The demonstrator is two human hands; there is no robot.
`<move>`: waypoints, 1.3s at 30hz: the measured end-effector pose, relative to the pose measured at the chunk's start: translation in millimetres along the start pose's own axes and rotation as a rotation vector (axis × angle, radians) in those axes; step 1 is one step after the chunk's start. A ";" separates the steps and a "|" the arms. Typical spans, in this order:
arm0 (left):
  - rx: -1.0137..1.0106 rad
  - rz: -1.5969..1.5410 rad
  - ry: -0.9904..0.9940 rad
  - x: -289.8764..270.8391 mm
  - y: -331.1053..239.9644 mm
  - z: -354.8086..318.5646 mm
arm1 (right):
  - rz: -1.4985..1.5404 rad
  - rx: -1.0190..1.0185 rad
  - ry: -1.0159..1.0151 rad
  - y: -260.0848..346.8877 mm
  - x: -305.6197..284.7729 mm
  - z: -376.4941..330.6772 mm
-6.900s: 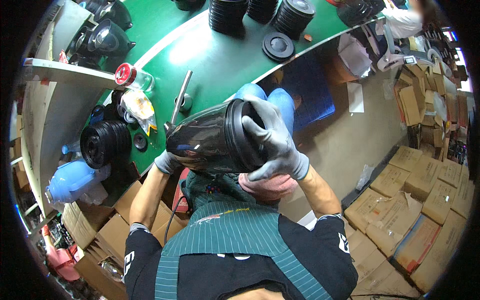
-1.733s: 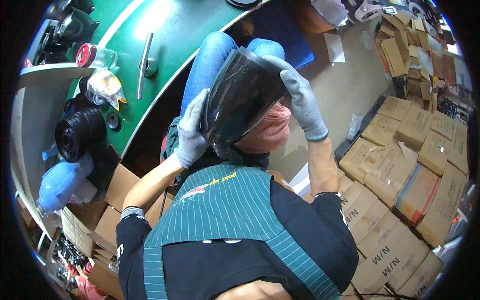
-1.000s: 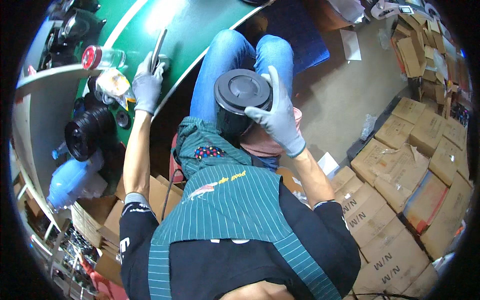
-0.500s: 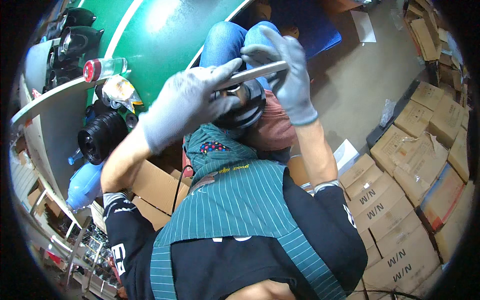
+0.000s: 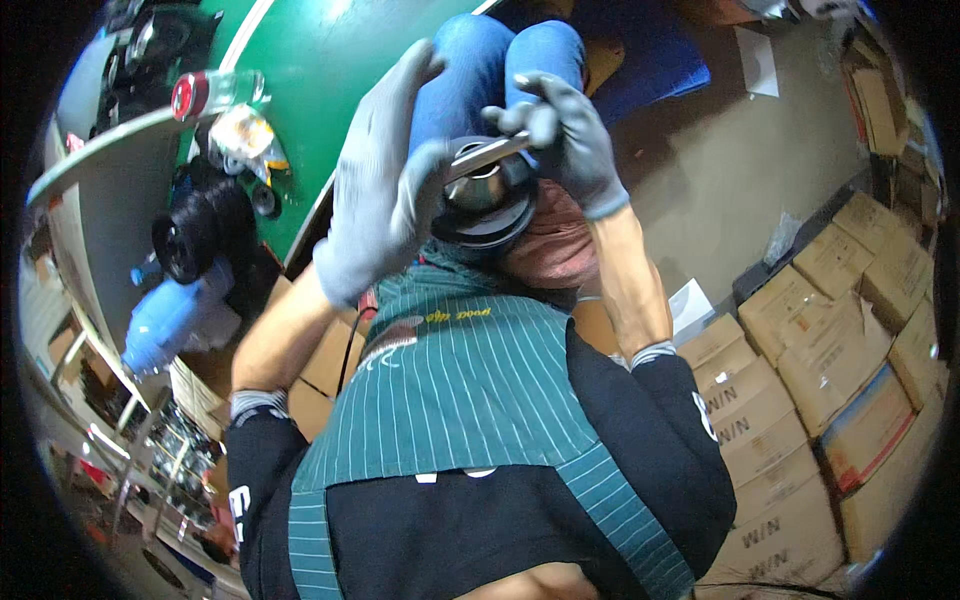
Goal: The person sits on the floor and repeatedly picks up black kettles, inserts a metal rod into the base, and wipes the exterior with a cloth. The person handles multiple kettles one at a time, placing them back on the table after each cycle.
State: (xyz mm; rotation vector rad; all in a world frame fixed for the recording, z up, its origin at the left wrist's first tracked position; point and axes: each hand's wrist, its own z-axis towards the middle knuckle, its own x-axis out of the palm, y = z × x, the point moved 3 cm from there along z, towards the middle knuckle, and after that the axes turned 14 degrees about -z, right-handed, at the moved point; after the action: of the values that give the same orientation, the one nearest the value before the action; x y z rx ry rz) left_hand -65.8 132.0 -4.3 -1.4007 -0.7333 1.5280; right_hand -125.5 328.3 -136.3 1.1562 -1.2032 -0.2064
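Metal tool (image 5: 487, 153) now lower, across black round part (image 5: 485, 200).

Round black part (image 5: 488, 200): the gloved left hand (image 5: 375, 190) covers its left side, so its whole shape cannot be told.
Metal tool (image 5: 487, 153): only a short shiny strip shows between the two gloves (both ends are tucked away).
Right hand (image 5: 568, 140): its grip on the tool is hidden by its own fingers.
Green worktop (image 5: 330, 60): cut off by the top edge.
Cardboard boxes (image 5: 800, 380): the far ones run out at the right rim.
Shelf (image 5: 110, 150) at left: its things are too dark and bent to tell.
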 end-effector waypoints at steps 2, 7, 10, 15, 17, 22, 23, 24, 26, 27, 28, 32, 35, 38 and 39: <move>0.014 -0.208 0.002 -5.2 19.8 10.7 | -0.156 -0.143 -0.033 13.1 5.9 -27.5; -0.306 -0.670 0.078 2.4 74.4 36.4 | -0.440 -0.270 0.048 40.9 35.4 -62.6; -0.303 -0.741 0.256 10.2 97.9 60.9 | -0.891 -0.415 0.339 70.4 69.5 -53.5; -0.420 -0.810 0.499 41.6 106.9 96.8 | -1.197 -0.367 0.790 76.5 102.7 -39.2; -0.374 -0.896 0.542 67.9 110.2 106.5 | -1.256 -0.439 0.912 75.2 119.8 -28.6; -0.253 -1.205 0.826 125.4 93.6 118.4 | -1.325 -0.319 1.149 21.6 175.1 16.7; -0.269 -1.253 0.852 125.1 90.1 117.3 | -1.318 -0.365 1.045 14.7 181.0 17.5; -0.291 -1.302 0.861 123.7 89.3 112.5 | -1.346 -0.335 1.058 15.4 184.1 20.2; -0.248 -1.108 0.883 119.5 94.5 112.9 | -1.404 -0.270 1.081 22.7 186.3 24.3; -0.209 -1.011 0.879 117.9 95.8 118.1 | -1.409 -0.211 1.060 27.0 181.0 21.8; -0.113 -0.915 0.842 115.4 100.4 123.1 | -1.377 -0.238 1.012 36.6 174.9 20.5; 0.225 -0.305 0.739 72.0 116.3 126.4 | -1.126 -0.247 0.729 61.8 154.6 12.2; 0.031 -0.101 0.741 21.6 100.3 110.8 | -0.818 -0.223 0.351 77.5 131.4 1.5; 0.061 -0.217 0.495 -2.2 180.7 85.0 | -0.536 -0.207 -0.168 82.5 96.0 -37.2; -0.260 -0.493 0.319 -11.2 192.8 67.3 | -0.587 -0.093 -0.326 84.4 84.8 -49.8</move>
State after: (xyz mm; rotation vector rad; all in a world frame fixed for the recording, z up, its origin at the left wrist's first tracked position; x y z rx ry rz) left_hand -175.3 52.6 -157.8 -1.4679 -1.0096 0.8280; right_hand -86.0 339.5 -13.3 1.4063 -1.0886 -0.9135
